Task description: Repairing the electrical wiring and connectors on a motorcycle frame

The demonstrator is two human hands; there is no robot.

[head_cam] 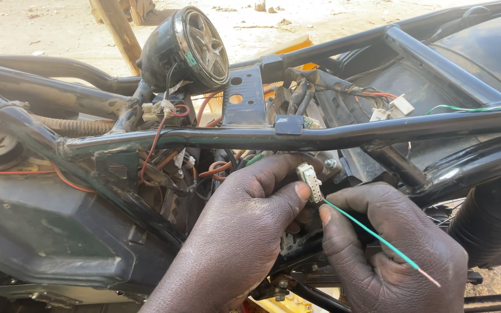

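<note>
My left hand (244, 226) pinches a small white plastic wire connector (310, 182) between thumb and forefinger, just below the black frame tube (331, 134) of a stripped motorcycle. My right hand (387, 249) is right beside it and holds a thin green wire (378, 236). The wire's upper end meets the bottom of the connector, and its bare tip sticks out past my knuckles at the lower right. Both hands touch each other near the connector.
A round black gauge housing (189, 49) sits at the top left above a tangle of red and orange wires (163, 130). More white connectors (394, 107) hang at the upper right. A ribbed black hose (491, 223) is at the right, sandy ground behind.
</note>
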